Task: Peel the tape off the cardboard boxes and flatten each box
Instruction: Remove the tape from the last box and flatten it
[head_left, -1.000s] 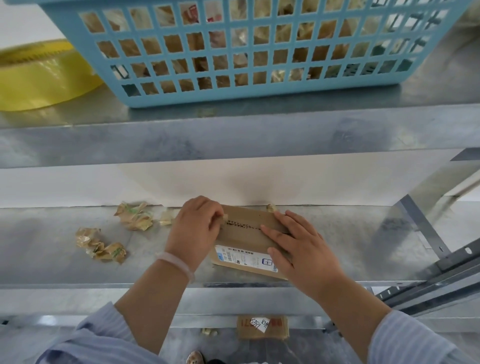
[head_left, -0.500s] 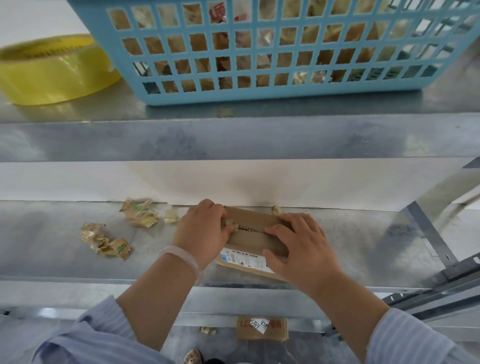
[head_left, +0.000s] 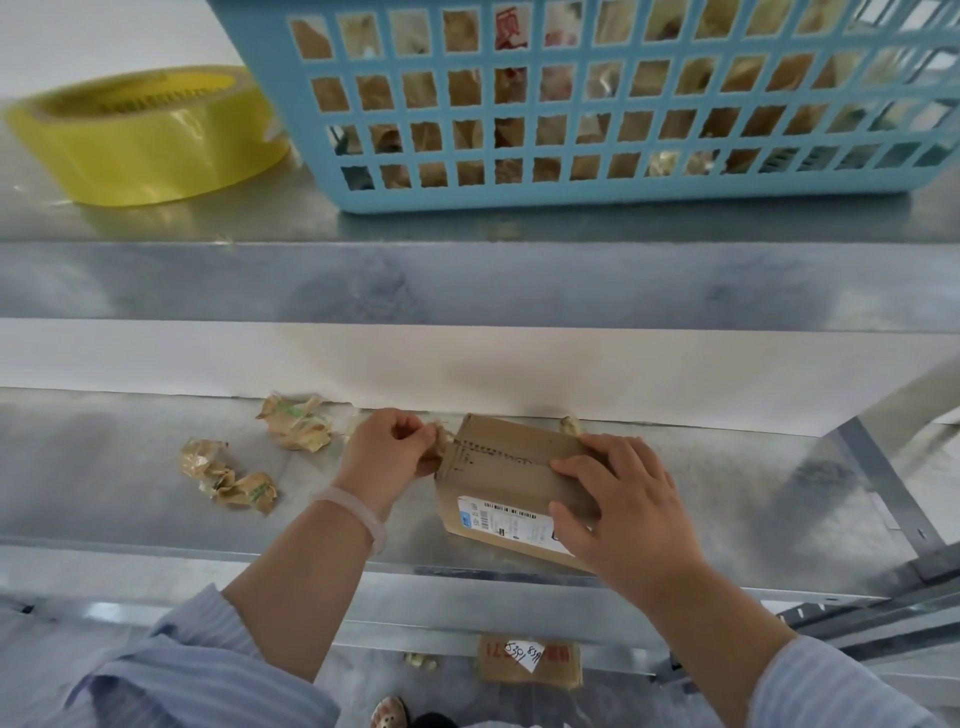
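1. The left hand (head_left: 387, 449) is clenched, with thumb and fingertips pinching a crumpled end of tape (head_left: 442, 440) right at the left end of the cardboard box (head_left: 498, 467).
2. The right hand (head_left: 623, 509) grips the box's right end, with the fingers curved over the top and the thumb against the near face.
3. The box lies on the bench (head_left: 104, 467), close to the back wall and turned slightly askew. A white printed label (head_left: 504, 519) is on its near face.
4. A pale bracelet (head_left: 358, 512) circles the left wrist, and both forearms come out of striped blue sleeves.
5. Two wads of peeled tape (head_left: 296, 428) (head_left: 228, 475) lie on the bench to the left of the hands.
6. On the shelf (head_left: 467, 280) above stand a blue basket (head_left: 571, 192) holding brownish scraps and, to its left, a yellow tape roll (head_left: 150, 135).
7. On the floor below the bench lies a flattened piece of cardboard (head_left: 527, 660).
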